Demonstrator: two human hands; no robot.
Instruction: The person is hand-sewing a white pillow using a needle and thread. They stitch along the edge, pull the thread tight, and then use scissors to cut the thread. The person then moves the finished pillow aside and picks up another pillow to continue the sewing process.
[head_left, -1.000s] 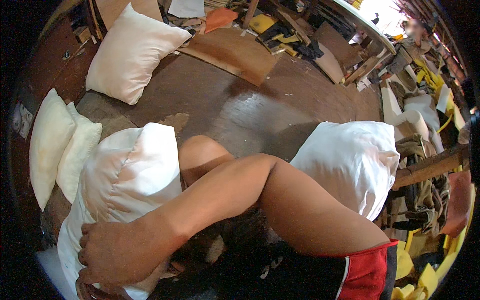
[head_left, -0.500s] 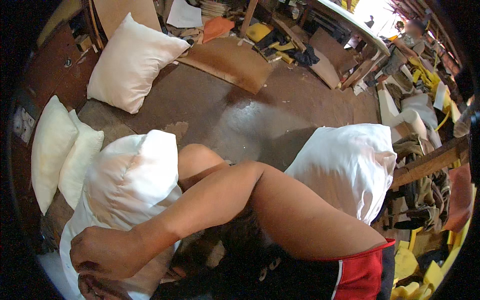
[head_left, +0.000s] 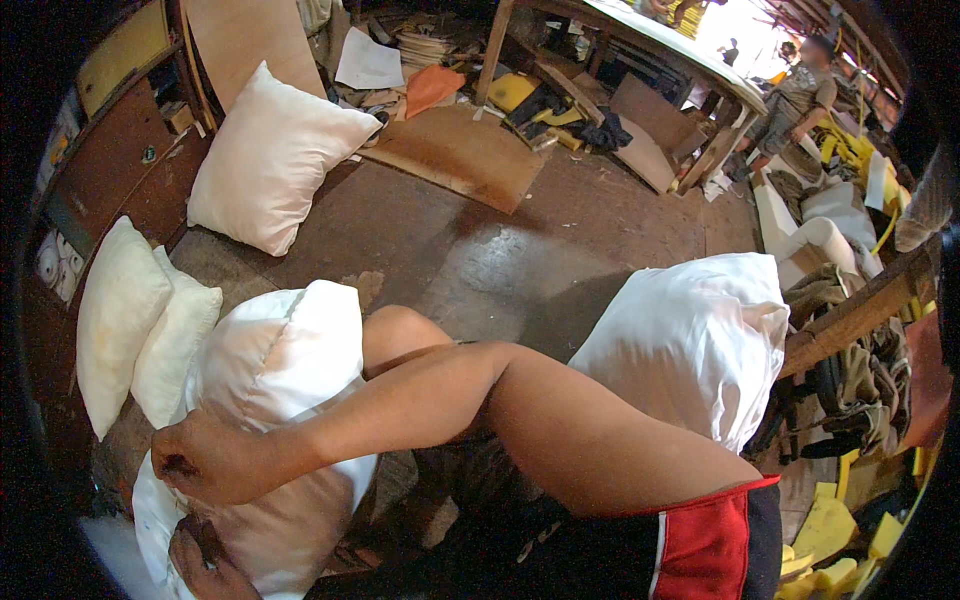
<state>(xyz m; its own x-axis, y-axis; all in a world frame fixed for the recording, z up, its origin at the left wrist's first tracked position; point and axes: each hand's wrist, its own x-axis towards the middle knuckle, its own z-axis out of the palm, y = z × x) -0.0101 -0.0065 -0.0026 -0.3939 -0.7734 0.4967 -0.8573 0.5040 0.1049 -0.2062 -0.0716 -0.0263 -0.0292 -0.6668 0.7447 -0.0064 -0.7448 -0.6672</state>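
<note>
Currently, the left hand (head_left: 207, 568) lies nearest, cut off by the lower edge, its grip indeterminable. The right hand (head_left: 218, 460) is above it, fingers curled inward; whether they hold anything cannot be determined. Both are at the near end of the white cushion (head_left: 278, 345), left of centre. The step appears to be handwork at that end; the next move likely requires steady fabric. Beyond stand two cream pillows (head_left: 122, 330). Compared with one second earlier, the right hand sits higher, more tightly curled.
</note>
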